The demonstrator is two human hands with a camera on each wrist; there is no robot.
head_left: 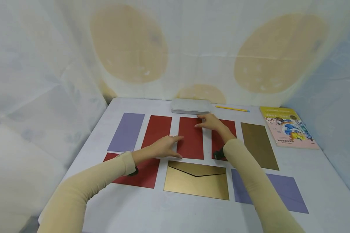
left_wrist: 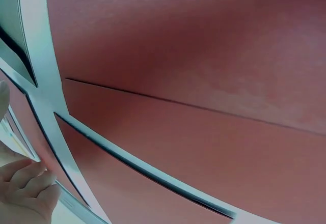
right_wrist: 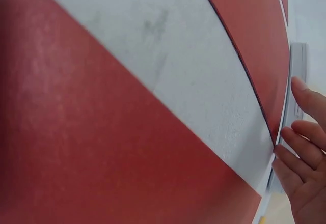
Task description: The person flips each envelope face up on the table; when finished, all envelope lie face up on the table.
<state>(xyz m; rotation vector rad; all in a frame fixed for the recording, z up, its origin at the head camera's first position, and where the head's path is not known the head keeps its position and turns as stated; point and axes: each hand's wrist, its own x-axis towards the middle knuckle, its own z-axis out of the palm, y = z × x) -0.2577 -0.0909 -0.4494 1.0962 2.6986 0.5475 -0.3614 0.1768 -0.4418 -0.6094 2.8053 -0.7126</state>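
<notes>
A red envelope (head_left: 191, 142) lies flat in the middle of the back row on the white table. My left hand (head_left: 167, 146) is at its left edge, thumb and fingers spread apart near the lower left side. At its upper right edge is my right hand (head_left: 210, 123), thumb and fingers also apart. Only part of the left hand (left_wrist: 29, 193) shows in the left wrist view. In the right wrist view the right hand (right_wrist: 308, 168) has extended fingers close to a red envelope's corner. Whether the fingertips press the paper is unclear.
More red envelopes (head_left: 157, 129) lie around, with a gold envelope (head_left: 196, 187) in front, a brown one (head_left: 259, 145) at right and purple ones (head_left: 126, 131) at both sides. Behind are a grey flat case (head_left: 191, 106), a yellow pencil (head_left: 232, 108) and a picture book (head_left: 291, 129).
</notes>
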